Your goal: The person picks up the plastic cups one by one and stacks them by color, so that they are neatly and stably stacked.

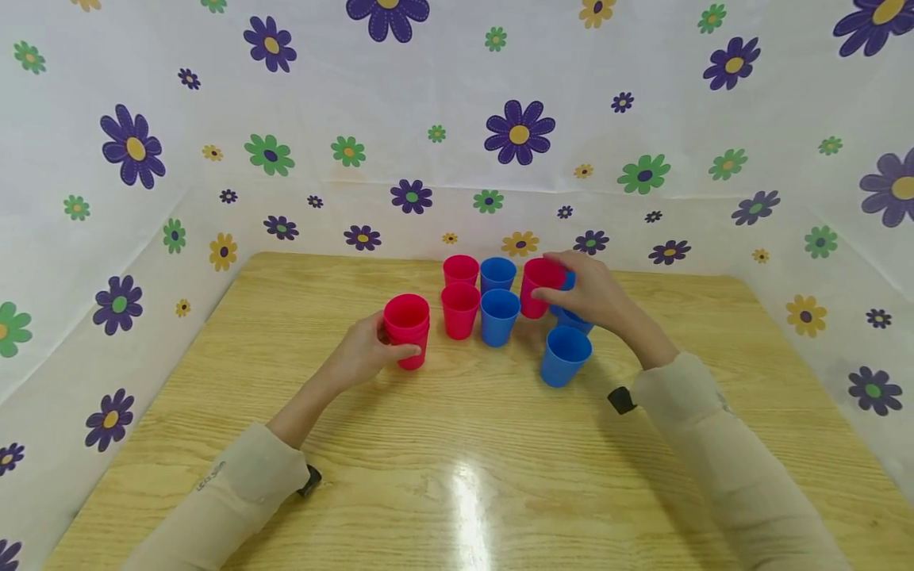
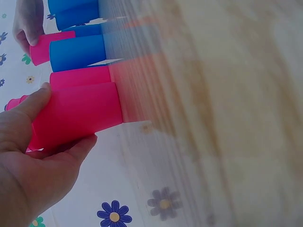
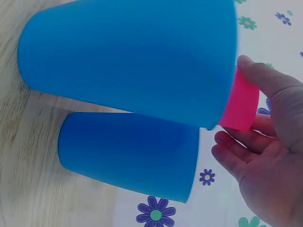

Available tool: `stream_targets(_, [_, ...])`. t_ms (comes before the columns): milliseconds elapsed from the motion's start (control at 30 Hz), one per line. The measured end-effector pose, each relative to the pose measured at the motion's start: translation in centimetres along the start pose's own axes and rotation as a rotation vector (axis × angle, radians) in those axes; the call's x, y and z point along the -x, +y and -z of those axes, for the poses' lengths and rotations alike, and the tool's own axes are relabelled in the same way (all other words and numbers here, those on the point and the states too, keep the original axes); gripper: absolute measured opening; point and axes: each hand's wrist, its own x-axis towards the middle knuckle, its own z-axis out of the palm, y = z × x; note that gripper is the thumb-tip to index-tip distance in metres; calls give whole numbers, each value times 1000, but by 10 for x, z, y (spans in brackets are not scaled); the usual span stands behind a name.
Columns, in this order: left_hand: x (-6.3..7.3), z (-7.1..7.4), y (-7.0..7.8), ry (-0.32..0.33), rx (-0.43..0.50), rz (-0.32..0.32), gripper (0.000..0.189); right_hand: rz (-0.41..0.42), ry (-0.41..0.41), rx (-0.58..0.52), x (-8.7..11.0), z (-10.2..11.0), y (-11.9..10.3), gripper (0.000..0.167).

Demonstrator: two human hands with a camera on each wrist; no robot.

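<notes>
My left hand (image 1: 360, 349) grips a stack of red cups (image 1: 408, 334), thumb on the near side and upright at the table. In the left wrist view, thumb and fingers wrap the red cup wall (image 2: 78, 109). Further right, my right hand (image 1: 589, 289) pinches a red cup (image 1: 535, 297) near its rim, its base raised at the back of the table. That red cup (image 3: 244, 104) is mostly hidden behind a blue cup (image 3: 128, 61) in the right wrist view. Beneath the right hand are blue cups (image 1: 574, 319), partly covered by it.
Between the hands stand two red cups (image 1: 460, 313) and two blue cups (image 1: 499, 321), one behind another. Another blue cup (image 1: 564, 361) stands nearer on the right. The wooden table (image 1: 400, 468) meets a flower-patterned cloth (image 1: 457, 214) at the back and sides.
</notes>
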Motion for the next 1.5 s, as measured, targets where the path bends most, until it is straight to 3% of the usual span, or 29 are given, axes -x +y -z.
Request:
stream_targets(267, [-2, 0, 0, -3, -4, -9, 61, 36, 40, -50, 13, 8, -8, 66])
stream_targets(733, [-2, 2, -3, -9, -13, -27, 61, 172, 103, -51, 39, 20, -30, 63])
stream_targets(1067, [-2, 1, -2, -11, -18, -24, 60, 277, 68, -80, 50, 5, -43, 64])
stream_targets(1500, [-2, 1, -3, -10, -12, -29, 60, 295, 50, -181, 42, -16, -68, 64])
